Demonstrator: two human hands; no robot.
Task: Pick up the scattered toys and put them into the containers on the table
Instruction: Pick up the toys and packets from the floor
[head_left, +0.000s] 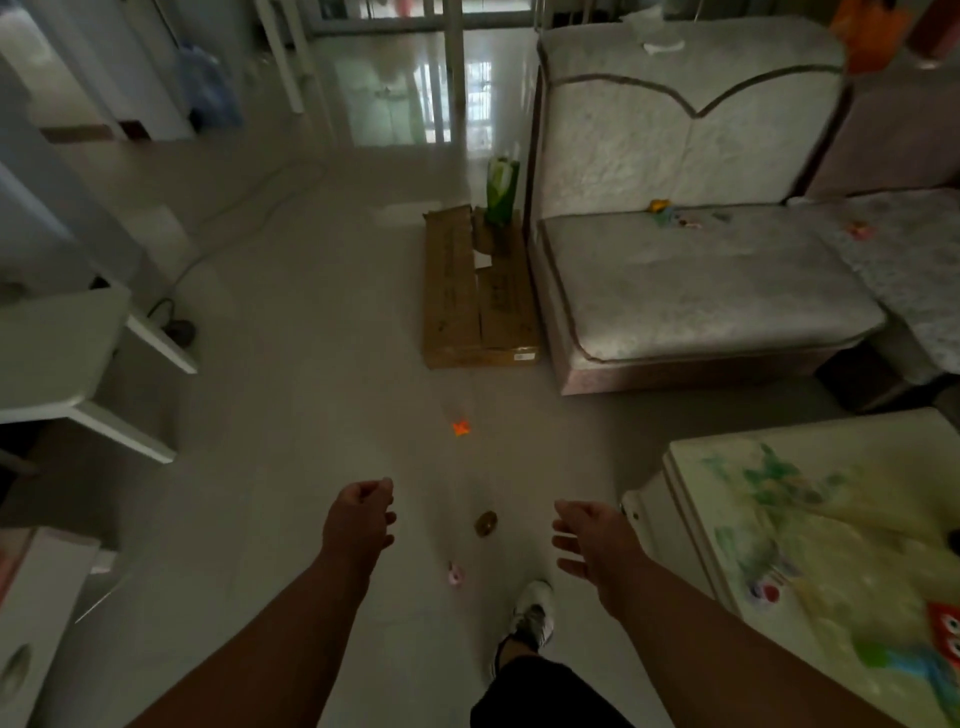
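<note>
Step in hand, as I read it: approach to the floor toys, nothing picked up yet. My left hand (361, 514) is loosely curled and my right hand (587, 540) spread, both empty, above the pale tiled floor (291, 395). Between them lies a small brown oval toy (486, 523), a small pink toy (455, 574) nearer my shoe, an orange toy (461, 427) farther off; next move calls for bending low.

Home living room, upholstered sofa (691, 270), tiled floor (311, 364), cardboard box (478, 296)
</note>
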